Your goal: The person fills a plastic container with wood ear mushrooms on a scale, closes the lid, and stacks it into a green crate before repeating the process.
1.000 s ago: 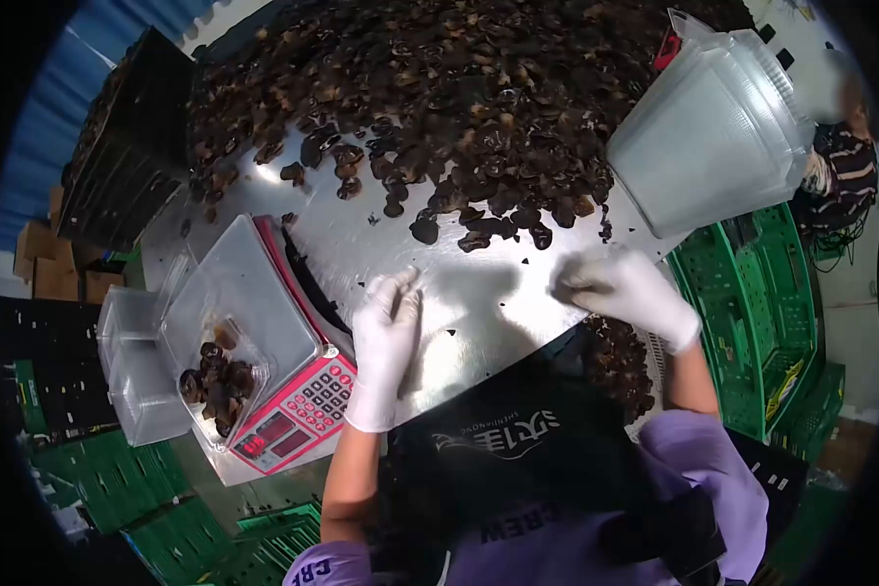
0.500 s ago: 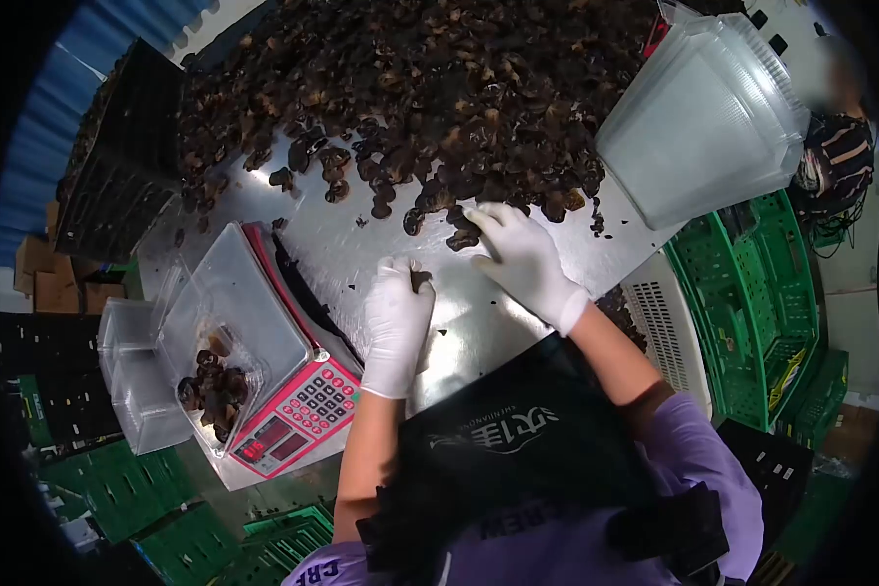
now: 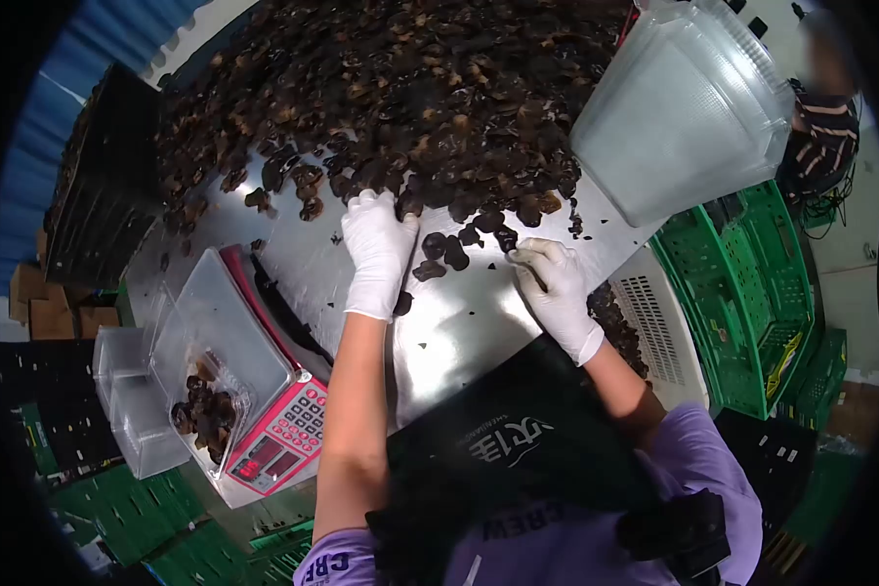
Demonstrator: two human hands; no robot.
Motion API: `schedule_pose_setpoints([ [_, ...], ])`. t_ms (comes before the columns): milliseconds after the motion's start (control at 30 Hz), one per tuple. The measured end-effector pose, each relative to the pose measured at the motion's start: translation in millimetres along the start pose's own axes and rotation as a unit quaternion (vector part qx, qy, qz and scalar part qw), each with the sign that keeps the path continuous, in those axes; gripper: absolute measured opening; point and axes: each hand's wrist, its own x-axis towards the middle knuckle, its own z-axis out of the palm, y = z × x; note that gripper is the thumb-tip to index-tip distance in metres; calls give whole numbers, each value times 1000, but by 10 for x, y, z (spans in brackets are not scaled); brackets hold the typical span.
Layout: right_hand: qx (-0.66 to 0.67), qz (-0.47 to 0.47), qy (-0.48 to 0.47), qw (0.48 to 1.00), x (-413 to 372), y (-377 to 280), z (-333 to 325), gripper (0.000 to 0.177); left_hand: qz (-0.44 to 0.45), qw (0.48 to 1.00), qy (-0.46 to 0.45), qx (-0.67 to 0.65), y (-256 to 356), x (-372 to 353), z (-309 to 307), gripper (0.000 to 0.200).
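Observation:
Dark brown wood ear mushrooms (image 3: pixel 391 107) lie in a large heap across the metal table. My left hand (image 3: pixel 376 254), in a white glove, reaches to the heap's near edge with its fingers curled around a mushroom, mostly hidden by the glove. Another dark piece (image 3: pixel 402 304) shows beside its wrist. Lower right of the heap, my gloved right hand (image 3: pixel 557 293) pinches a small mushroom (image 3: pixel 505 238) at its fingertips. Between the hands, several loose mushrooms (image 3: pixel 455 252) lie on the bare metal.
A scale (image 3: pixel 288 439) with a red-pink keypad carries a clear tray of mushrooms (image 3: pixel 205 415) at left. Stacked clear containers (image 3: pixel 689 117) stand at back right. Green crates (image 3: pixel 742 303) and a white basket (image 3: pixel 654 317) are at right. A person (image 3: pixel 822 146) is beyond.
My left hand has moved up to the heap's edge. My right hand has drawn back down, away from the heap. More loose mushrooms now lie between them, and the view has shifted slightly.

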Motion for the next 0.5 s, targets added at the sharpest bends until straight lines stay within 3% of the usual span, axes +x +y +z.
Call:
schedule_pose_setpoints([
  [133,35,51,18,998,-28,208,22,23,27,992,97,-73,-98,-168,-62,29],
  [167,-15,30,15,999,15,234,35,29,27,993,95,-72,-138,-217,-64,29],
  [200,-28,47,5,998,91,178,38,35,-8,976,81,-204,-187,-254,-62,28],
  [267,-39,65,-5,997,210,61,85,40,-80,895,56,-435,-236,-335,-44,24],
  [300,-53,62,-32,996,250,33,118,45,-159,774,35,-612,-198,-371,-59,23],
  [367,-8,85,-138,987,287,-13,109,48,-196,727,-15,-658,-297,-450,-206,21],
  [400,12,62,-133,989,259,-9,134,46,-208,669,-1,-714,-291,-492,-255,19],
  [467,32,39,-129,990,265,20,185,44,-207,659,-11,-723,-358,-562,-347,17],
  [500,12,11,-68,998,338,50,216,42,-217,654,-12,-725,-377,-598,-363,16],
])
